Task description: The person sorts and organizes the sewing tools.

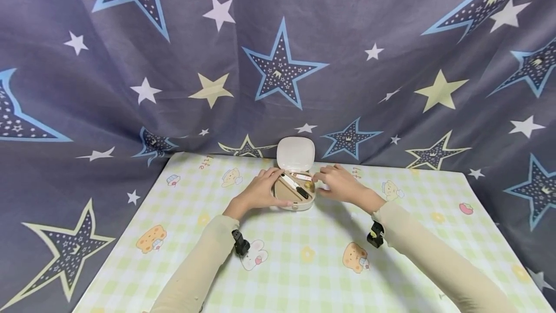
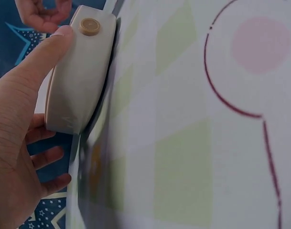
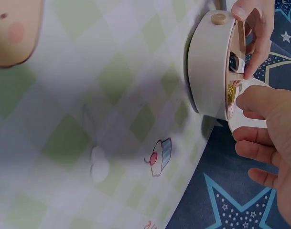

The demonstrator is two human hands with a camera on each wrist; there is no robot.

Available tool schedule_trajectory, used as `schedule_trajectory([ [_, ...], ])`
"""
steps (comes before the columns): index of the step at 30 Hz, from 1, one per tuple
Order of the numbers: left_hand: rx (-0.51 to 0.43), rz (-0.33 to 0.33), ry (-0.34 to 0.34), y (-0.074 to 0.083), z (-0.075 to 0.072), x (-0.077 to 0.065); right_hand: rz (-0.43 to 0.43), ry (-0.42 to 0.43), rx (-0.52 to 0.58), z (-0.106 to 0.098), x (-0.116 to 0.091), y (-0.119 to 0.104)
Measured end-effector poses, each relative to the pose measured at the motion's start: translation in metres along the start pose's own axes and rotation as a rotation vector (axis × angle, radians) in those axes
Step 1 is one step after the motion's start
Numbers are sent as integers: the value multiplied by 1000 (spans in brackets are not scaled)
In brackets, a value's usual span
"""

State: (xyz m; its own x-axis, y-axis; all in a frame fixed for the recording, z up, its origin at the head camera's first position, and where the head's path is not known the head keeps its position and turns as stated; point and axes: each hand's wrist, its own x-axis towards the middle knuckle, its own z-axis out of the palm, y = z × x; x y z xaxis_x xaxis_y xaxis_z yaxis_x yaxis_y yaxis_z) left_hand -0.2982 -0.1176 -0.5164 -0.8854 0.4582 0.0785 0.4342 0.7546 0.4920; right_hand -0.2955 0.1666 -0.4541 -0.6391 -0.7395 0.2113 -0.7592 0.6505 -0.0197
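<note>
A small white storage box [image 1: 305, 205] with rounded corners stands on the table, its white lid [image 1: 296, 152] raised at the back. Tan dividers split the inside. A slim black-and-white item [image 1: 301, 191] lies diagonally in it, beside a small white-and-pink item [image 1: 302, 177] and a gold-coloured round item [image 1: 309, 185]; their kinds are unclear. My left hand [image 1: 262, 190] grips the box's left side, thumb along the front rim near the round tan clasp [image 2: 90, 26]. At the right rim is my right hand [image 1: 340, 185], fingers loosely bent, nothing visible in them.
A green-and-white checked cloth with cartoon prints covers the table [image 1: 304, 279]. Directly behind the table's far edge hangs a dark star-patterned curtain [image 1: 347, 91]. Black wrist cameras [image 1: 376, 234] are strapped below both sleeves.
</note>
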Motion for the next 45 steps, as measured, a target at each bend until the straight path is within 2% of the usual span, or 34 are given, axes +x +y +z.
schedule_trajectory([
  [7,-13,3,-16,0,-2,0,-25,31,-40,-2,-10,6],
  [16,-25,6,-19,2,-2,0,-13,37,-21,-12,-19,8],
  [23,-31,5,-18,3,-3,0,-40,54,-26,-22,-26,10],
  [32,-19,9,-22,2,-3,1,-83,67,-54,-21,-34,11],
  [45,-21,19,-10,-1,0,2,-116,33,-104,-24,-46,13],
])
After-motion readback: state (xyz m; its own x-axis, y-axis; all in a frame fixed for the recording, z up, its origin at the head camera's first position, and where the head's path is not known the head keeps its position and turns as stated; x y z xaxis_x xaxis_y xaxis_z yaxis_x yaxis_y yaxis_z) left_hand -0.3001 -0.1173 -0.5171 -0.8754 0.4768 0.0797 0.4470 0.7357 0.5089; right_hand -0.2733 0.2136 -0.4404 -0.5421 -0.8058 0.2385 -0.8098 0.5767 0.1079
